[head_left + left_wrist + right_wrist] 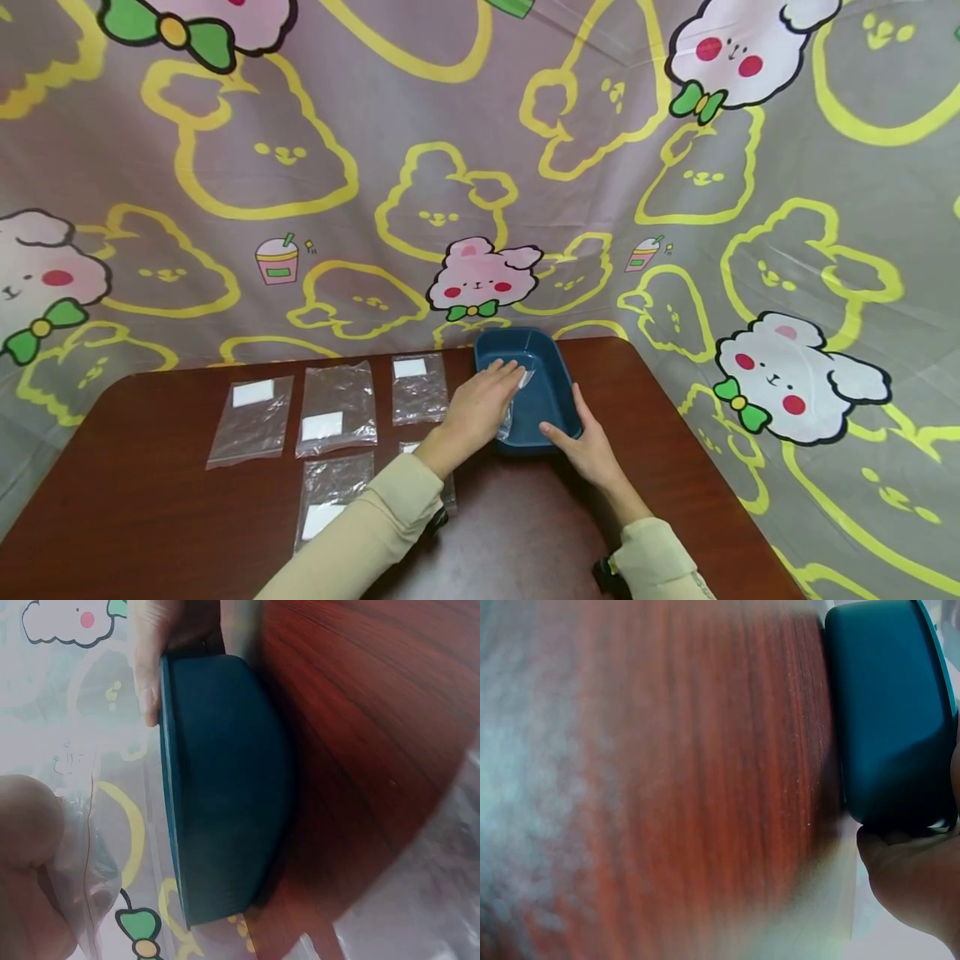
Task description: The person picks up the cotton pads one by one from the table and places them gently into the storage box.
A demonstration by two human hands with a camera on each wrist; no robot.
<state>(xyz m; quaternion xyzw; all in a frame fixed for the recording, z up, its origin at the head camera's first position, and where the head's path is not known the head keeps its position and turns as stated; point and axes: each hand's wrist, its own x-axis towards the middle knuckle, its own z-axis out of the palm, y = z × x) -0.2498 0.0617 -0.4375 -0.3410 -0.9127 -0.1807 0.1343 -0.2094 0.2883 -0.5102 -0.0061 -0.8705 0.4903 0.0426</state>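
Note:
A blue plastic bin [564,385] stands on the table by the back edge. Over its left side my left hand [480,406] pinches a clear zip bag [506,423], with fingers reaching above the bin's inside. The left wrist view shows thumb and fingers on the crinkled zip bag [84,881], apart from the bin's wall [225,772]. My right hand [592,446] grips the bin at its near right corner, thumb over the rim and fingers along the outer side. What lies within the held bag is mostly hidden by the hand.
Left of the bin, several clear zip bags lie flat on the brown table [150,475], each with a white rectangular piece [252,392]. One zip bag [450,492] is partly under my left forearm. A patterned cloth [337,183] hangs behind and to the right.

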